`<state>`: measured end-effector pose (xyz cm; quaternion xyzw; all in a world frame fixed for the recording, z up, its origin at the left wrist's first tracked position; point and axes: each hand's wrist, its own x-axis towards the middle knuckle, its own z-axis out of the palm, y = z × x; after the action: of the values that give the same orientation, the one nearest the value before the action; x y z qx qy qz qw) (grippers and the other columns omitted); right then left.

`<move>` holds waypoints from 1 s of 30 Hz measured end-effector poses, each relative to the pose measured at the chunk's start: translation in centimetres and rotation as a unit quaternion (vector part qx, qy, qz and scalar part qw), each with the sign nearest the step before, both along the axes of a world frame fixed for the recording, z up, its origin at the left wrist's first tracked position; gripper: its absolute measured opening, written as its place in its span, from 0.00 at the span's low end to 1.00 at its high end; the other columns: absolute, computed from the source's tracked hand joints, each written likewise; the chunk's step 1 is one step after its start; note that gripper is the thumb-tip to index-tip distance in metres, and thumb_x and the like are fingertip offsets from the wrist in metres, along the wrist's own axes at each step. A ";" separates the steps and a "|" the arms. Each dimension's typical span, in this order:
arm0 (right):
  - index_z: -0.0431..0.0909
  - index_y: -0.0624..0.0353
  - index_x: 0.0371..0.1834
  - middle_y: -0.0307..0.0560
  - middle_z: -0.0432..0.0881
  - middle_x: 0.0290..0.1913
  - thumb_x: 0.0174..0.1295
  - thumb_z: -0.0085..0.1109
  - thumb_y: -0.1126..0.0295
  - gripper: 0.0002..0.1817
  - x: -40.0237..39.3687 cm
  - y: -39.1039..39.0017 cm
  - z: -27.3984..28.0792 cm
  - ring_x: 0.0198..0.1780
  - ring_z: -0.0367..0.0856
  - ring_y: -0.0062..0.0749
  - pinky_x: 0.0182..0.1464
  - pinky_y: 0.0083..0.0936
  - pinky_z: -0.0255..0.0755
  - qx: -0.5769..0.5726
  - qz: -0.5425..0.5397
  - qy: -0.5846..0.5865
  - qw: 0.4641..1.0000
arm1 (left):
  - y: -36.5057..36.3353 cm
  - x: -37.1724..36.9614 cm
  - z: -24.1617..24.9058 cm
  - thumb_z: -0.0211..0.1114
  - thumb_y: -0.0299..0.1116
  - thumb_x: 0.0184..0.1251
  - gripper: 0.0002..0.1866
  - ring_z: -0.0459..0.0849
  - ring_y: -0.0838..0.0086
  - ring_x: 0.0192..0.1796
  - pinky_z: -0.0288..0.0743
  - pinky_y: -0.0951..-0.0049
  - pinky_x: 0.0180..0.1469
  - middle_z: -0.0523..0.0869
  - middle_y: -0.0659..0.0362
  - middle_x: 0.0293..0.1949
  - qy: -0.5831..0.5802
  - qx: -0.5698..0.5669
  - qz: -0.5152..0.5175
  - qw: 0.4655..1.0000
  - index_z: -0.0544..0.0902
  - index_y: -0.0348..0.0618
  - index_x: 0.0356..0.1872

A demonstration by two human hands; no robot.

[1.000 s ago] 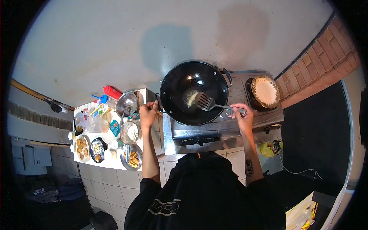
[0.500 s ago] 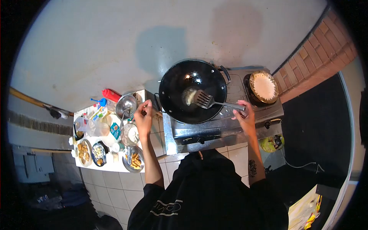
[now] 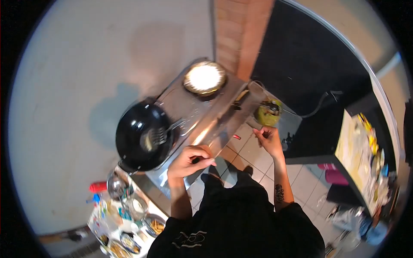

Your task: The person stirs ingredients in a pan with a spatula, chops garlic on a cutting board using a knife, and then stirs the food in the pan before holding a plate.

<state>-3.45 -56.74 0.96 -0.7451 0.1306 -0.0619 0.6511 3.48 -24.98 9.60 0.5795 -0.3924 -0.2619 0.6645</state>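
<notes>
Wok [image 3: 130, 144], one, with one spatula [image 3: 159, 136] inside; one left hand [image 3: 189, 162], fingers curled, thumb apart; one right hand [image 3: 270, 140], fingers unclear.

Pale wall [image 3: 73, 73], reddish brick strip [image 3: 230, 38], black panel [image 3: 309, 60], light square floor tiles [image 3: 246, 155]

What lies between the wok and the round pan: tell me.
In the head view, bare metal stovetop lies between the wok and the round pan; the spatula sticks out of the wok beside that stretch.
</notes>
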 end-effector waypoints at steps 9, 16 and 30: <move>0.62 0.58 0.14 0.26 0.66 0.17 0.63 0.59 0.81 0.21 -19.6 -18.6 -1.0 0.25 0.61 0.08 0.28 0.14 0.61 -0.022 -0.243 -0.075 0.967 | -29.9 -7.0 -5.0 0.64 0.27 0.71 0.07 0.73 0.87 0.32 0.63 0.82 0.31 0.80 0.67 0.30 0.025 0.059 -0.162 0.985 0.86 0.36 0.43; 0.78 0.62 0.53 0.39 0.80 0.30 0.65 0.56 0.81 0.14 -33.3 -28.5 -0.4 0.28 0.79 0.15 0.31 0.19 0.72 -0.004 -0.330 -0.007 0.944 | -51.0 -16.8 -7.0 0.62 0.29 0.73 0.10 0.73 0.87 0.35 0.68 0.83 0.41 0.79 0.70 0.32 0.023 0.091 -0.236 0.967 0.85 0.39 0.49; 0.77 0.68 0.50 0.45 0.81 0.30 0.63 0.47 0.83 0.14 -44.9 -42.9 -5.7 0.25 0.77 0.22 0.29 0.21 0.74 0.011 -0.520 0.016 0.854 | -75.5 -27.0 -12.8 0.70 0.35 0.65 0.18 0.81 0.68 0.51 0.74 0.69 0.51 0.81 0.55 0.51 -0.126 0.076 -0.404 0.903 0.82 0.43 0.55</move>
<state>-48.36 -99.67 -4.76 -0.5626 0.5098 -0.3782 0.5297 -23.49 -100.47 -3.21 0.4480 -0.6527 -0.4615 0.4004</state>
